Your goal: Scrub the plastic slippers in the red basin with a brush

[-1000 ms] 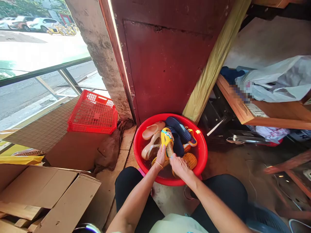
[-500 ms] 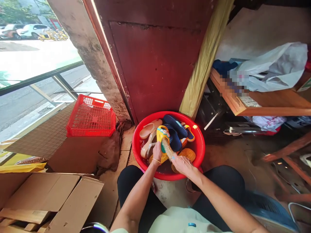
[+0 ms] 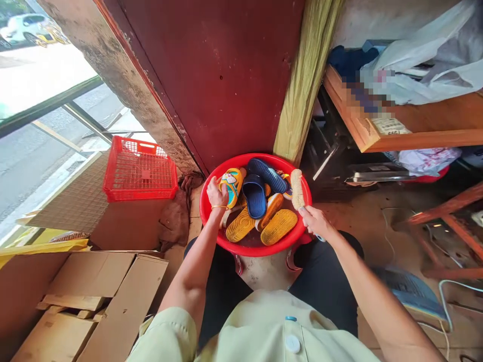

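Note:
My left hand (image 3: pixel 218 193) grips a yellow slipper with a teal cartoon print (image 3: pixel 233 185) at the left side of a round red plastic basin (image 3: pixel 208 211). My right hand (image 3: pixel 317 222) sits just beyond the basin's right rim, shut on a pale-bristled scrub brush (image 3: pixel 297 188) held clear above the footwear. Inside lie a navy slipper (image 3: pixel 254 196), a second navy slipper (image 3: pixel 267 175), and several orange-yellow ribbed soles (image 3: pixel 278 226). Dark water shows at the bottom. The lighter sandals are mostly hidden under the others.
A red plastic crate (image 3: pixel 139 168) and a cloth stand left of the basin, with a cardboard box (image 3: pixel 90 296) at lower left. A dark red metal panel (image 3: pixel 211 65) rises behind it. A wooden shelf (image 3: pixel 415 136) with a white plastic bag lies at right.
The yellow slipper has moved to the basin's left side with my left hand. My right hand has drawn the brush off it toward the right rim. More soles now show, and the view has tilted down.

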`<state>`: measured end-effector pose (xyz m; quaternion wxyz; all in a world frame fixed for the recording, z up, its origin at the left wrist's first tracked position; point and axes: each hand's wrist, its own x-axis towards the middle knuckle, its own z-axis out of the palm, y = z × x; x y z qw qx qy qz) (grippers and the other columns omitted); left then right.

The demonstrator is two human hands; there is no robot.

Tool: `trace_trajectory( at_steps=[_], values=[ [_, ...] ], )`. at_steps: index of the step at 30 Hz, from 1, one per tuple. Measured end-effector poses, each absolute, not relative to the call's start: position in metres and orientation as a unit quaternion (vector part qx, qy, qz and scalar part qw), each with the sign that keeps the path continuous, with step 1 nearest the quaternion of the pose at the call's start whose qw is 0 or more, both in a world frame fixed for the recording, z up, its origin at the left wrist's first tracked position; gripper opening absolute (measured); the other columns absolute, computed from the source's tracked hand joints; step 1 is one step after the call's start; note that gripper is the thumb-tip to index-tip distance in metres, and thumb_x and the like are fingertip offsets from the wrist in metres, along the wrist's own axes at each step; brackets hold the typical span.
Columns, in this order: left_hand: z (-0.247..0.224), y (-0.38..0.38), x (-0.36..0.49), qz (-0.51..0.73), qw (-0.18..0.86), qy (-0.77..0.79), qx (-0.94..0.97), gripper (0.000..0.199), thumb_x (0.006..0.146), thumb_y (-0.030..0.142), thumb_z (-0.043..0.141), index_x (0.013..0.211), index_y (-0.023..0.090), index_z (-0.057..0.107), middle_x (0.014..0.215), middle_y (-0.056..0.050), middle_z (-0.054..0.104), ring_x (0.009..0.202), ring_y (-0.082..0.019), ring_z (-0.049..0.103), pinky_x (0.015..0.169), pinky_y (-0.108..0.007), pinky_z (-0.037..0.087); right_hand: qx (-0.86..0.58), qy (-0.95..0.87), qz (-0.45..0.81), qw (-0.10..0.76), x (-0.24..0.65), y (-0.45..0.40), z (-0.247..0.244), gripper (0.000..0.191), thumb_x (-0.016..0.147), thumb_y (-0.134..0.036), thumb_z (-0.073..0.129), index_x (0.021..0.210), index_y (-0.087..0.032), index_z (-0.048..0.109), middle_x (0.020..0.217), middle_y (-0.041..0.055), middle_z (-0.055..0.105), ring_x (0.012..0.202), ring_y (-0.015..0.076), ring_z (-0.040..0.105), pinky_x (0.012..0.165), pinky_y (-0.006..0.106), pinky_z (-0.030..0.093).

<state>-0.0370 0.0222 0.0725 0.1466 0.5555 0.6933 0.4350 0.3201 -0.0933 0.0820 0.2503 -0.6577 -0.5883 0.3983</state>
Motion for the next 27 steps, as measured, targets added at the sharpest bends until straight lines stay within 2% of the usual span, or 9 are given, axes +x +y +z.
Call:
trace_trajectory(
  at_steps=[2, 4, 6, 9, 11, 15, 19, 23, 27],
  values=[
    [0.071, -0.004, -0.021, 0.418, 0.214, 0.638, 0.611, 0.039, 0.09, 0.03, 0.057, 0.128, 0.018, 0.058, 0.136, -0.015, 0.06, 0.132, -0.03, 0.051, 0.114, -0.043, 0.035, -0.641, -0.588, 0.416, 0.265, 0.32, -0.079, 0.076, 0.046, 0.094, -0.062, 0.038, 0.085, -0.02, 0.055, 0.058, -0.004, 0.056, 0.04, 0.01, 0.05, 0.041, 0.02, 0.036],
    [0.062, -0.035, 0.003, 0.337, 0.351, 0.559, 0.672, 0.031, 0.088, 0.033, 0.062, 0.117, 0.024, 0.066, 0.118, -0.011, 0.07, 0.116, -0.029, 0.062, 0.109, -0.042, 0.042, -0.639, -0.58, 0.425, 0.273, 0.318, -0.061, 0.069, 0.045, 0.094, -0.06, 0.039, 0.086, -0.019, 0.056, 0.058, -0.0036, 0.056, 0.039, 0.0097, 0.049, 0.039, 0.02, 0.035],
    [0.05, -0.06, 0.027, 0.297, 0.408, 0.519, 0.69, 0.027, 0.084, 0.035, 0.067, 0.11, 0.026, 0.071, 0.117, -0.01, 0.07, 0.119, -0.031, 0.06, 0.112, -0.043, 0.039, -0.649, -0.563, 0.431, 0.277, 0.315, -0.041, 0.063, 0.044, 0.095, -0.058, 0.04, 0.089, -0.018, 0.057, 0.058, -0.0034, 0.057, 0.04, 0.0092, 0.049, 0.039, 0.019, 0.034],
    [0.033, -0.07, 0.052, 0.271, 0.386, 0.523, 0.711, 0.041, 0.081, 0.036, 0.072, 0.122, 0.03, 0.068, 0.144, -0.008, 0.056, 0.135, -0.035, 0.045, 0.12, -0.049, 0.026, -0.667, -0.543, 0.426, 0.28, 0.311, -0.017, 0.053, 0.045, 0.099, -0.056, 0.035, 0.092, -0.017, 0.057, 0.058, -0.0033, 0.057, 0.04, 0.0084, 0.05, 0.04, 0.017, 0.035],
    [0.025, -0.061, 0.056, 0.235, 0.347, 0.56, 0.714, 0.045, 0.083, 0.037, 0.07, 0.127, 0.033, 0.065, 0.15, -0.007, 0.049, 0.138, -0.036, 0.04, 0.12, -0.052, 0.022, -0.672, -0.542, 0.42, 0.279, 0.309, -0.009, 0.047, 0.046, 0.099, -0.056, 0.035, 0.09, -0.017, 0.057, 0.057, -0.0037, 0.057, 0.04, 0.0078, 0.05, 0.041, 0.017, 0.035],
    [0.017, -0.041, 0.043, 0.155, 0.296, 0.607, 0.721, 0.039, 0.09, 0.037, 0.06, 0.129, 0.038, 0.064, 0.151, -0.004, 0.048, 0.136, -0.036, 0.039, 0.119, -0.053, 0.023, -0.645, -0.574, 0.427, 0.271, 0.311, -0.003, 0.043, 0.045, 0.098, -0.058, 0.039, 0.088, -0.018, 0.06, 0.059, -0.0032, 0.061, 0.041, 0.008, 0.053, 0.043, 0.017, 0.037],
    [0.009, -0.029, 0.036, 0.133, 0.289, 0.625, 0.713, 0.038, 0.091, 0.044, 0.059, 0.128, 0.04, 0.064, 0.149, -0.002, 0.048, 0.134, -0.036, 0.042, 0.117, -0.052, 0.028, -0.658, -0.585, 0.397, 0.26, 0.318, -0.001, 0.048, 0.043, 0.1, -0.054, 0.037, 0.093, -0.019, 0.06, 0.064, -0.0015, 0.065, 0.043, 0.0087, 0.055, 0.043, 0.017, 0.038],
    [-0.005, -0.015, 0.053, 0.082, 0.267, 0.646, 0.71, 0.047, 0.081, 0.061, 0.066, 0.12, 0.035, 0.068, 0.146, -0.008, 0.046, 0.131, -0.041, 0.045, 0.111, -0.058, 0.033, -0.672, -0.602, 0.36, 0.237, 0.32, -0.004, 0.051, 0.041, 0.101, -0.051, 0.037, 0.093, -0.018, 0.061, 0.066, 0.0007, 0.066, 0.047, 0.0103, 0.057, 0.048, 0.02, 0.038],
    [-0.016, -0.014, 0.076, 0.051, 0.285, 0.667, 0.687, 0.055, 0.072, 0.064, 0.073, 0.114, 0.029, 0.07, 0.152, -0.015, 0.04, 0.137, -0.05, 0.035, 0.109, -0.071, 0.026, -0.673, -0.635, 0.316, 0.209, 0.318, -0.012, 0.054, 0.04, 0.101, -0.048, 0.039, 0.089, -0.018, 0.062, 0.068, 0.0022, 0.067, 0.055, 0.0119, 0.06, 0.054, 0.022, 0.038]
  ],
)
